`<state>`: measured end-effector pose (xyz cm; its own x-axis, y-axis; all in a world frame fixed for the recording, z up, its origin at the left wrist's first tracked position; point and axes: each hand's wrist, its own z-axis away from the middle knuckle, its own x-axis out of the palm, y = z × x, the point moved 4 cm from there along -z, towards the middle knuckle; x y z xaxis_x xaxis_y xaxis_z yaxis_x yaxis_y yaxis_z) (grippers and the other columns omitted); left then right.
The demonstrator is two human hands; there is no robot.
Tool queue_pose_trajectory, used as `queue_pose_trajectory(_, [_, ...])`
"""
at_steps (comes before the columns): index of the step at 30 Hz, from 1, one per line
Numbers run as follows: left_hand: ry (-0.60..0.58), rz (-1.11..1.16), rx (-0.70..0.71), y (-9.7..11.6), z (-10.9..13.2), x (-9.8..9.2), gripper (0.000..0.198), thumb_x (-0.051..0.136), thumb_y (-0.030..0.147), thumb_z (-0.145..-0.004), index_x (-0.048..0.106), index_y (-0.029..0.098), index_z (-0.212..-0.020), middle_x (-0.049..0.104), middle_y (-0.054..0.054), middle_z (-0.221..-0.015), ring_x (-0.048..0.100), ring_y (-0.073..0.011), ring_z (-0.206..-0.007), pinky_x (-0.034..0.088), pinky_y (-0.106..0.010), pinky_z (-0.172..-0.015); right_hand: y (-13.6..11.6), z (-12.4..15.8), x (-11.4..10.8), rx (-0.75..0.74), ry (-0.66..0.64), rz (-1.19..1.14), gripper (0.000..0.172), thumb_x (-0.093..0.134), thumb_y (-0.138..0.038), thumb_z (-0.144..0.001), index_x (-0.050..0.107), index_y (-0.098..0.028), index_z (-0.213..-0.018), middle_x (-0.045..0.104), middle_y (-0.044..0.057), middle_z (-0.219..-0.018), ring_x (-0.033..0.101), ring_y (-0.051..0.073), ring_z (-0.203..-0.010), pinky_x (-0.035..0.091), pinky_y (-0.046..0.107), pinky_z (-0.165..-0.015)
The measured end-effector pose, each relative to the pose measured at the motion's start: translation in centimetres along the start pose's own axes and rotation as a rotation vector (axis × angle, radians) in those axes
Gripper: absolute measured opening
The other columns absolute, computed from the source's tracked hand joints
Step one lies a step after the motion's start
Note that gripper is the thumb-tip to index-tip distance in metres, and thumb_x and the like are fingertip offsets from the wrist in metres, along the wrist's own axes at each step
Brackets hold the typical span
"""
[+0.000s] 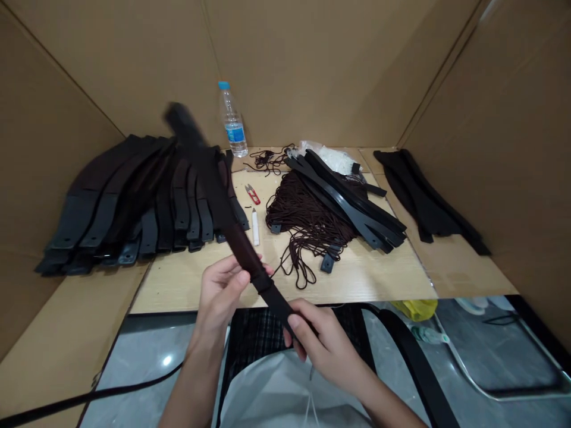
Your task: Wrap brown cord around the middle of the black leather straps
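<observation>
A long, dark, slightly curved strip (216,196) slants across the front of the table, with its far end raised and blurred. Dark brown cord (242,245) seems to be wound around its middle, and a thicker turn lies just beyond my left fingers. My left hand (223,288) pinches the strip beside this winding, thumb on top. Lower down, my right hand (319,336) grips the near end between thumb and fingers. From the winding a thin cord runs towards a heap of brown cord (294,208) on the table.
Many similar strips (102,208) are stacked at left. More black strips (352,208) lie across the cord heap, others (428,196) at right. Red thread snips (252,194), a white pen (256,227), a water bottle (234,125) and a clear bag (332,157) stand or lie between cardboard walls.
</observation>
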<state>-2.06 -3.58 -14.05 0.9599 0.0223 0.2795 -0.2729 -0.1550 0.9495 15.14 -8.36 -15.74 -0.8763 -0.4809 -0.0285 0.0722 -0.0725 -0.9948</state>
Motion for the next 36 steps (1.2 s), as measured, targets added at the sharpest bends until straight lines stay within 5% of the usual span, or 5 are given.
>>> queue_pose_trajectory(8, [-0.198,0.114,-0.055,-0.8,-0.1,1.1,0.042,0.077,0.044,-0.073,0.072,0.017,-0.105,0.077,-0.012,-0.086,0.071,-0.0284,-0.086,0.055,-0.042,-0.085,1.3,-0.2,1.6,0.28,-0.343,-0.73,0.053,0.053,-0.067,-0.085,0.058,-0.014,-0.084,0.051,-0.005,-0.044,0.036,0.006,-0.026,0.027,0.018,-0.026])
queue_pose_trajectory(17, [0.062,-0.047,0.053,-0.6,-0.3,0.4,0.03,0.082,0.038,-0.068,0.071,0.016,-0.085,0.075,-0.007,-0.079,0.07,-0.0222,-0.078,0.054,-0.036,-0.085,0.6,-0.3,-0.2,0.066,0.03,-0.195,0.043,0.056,-0.058,-0.089,0.056,-0.015,-0.086,0.057,-0.002,-0.068,0.047,0.003,-0.043,0.034,0.015,-0.042])
queue_pose_trajectory(26, [-0.027,0.114,0.078,-0.6,-0.5,0.9,0.04,0.086,0.047,-0.061,0.07,0.017,-0.083,0.07,-0.001,-0.062,0.066,-0.0156,-0.053,0.057,-0.037,-0.083,1.4,0.0,1.3,0.281,-0.304,-0.618,0.06,0.051,-0.073,-0.082,0.057,-0.014,-0.094,0.056,-0.004,-0.053,0.043,0.008,-0.03,0.033,0.019,-0.03])
queue_pose_trajectory(30, [0.12,0.011,0.06,-0.6,-0.5,0.5,0.038,0.088,0.038,-0.06,0.067,0.016,-0.082,0.072,-0.001,-0.067,0.067,-0.0149,-0.059,0.056,-0.027,-0.066,0.5,0.3,-0.1,0.096,-0.001,-0.155,0.049,0.062,-0.065,-0.08,0.059,-0.016,-0.089,0.054,-0.004,-0.062,0.046,0.005,-0.044,0.038,0.018,-0.043])
queue_pose_trajectory(36, [-0.19,0.12,-0.11,-1.1,0.0,1.7,0.053,0.078,0.049,-0.071,0.065,0.016,-0.111,0.076,-0.014,-0.091,0.073,-0.026,-0.074,0.058,-0.038,-0.071,1.2,0.5,0.9,0.217,-0.212,-0.476,0.053,0.049,-0.069,-0.086,0.054,-0.016,-0.079,0.049,-0.006,-0.049,0.037,0.005,-0.032,0.03,0.017,-0.032])
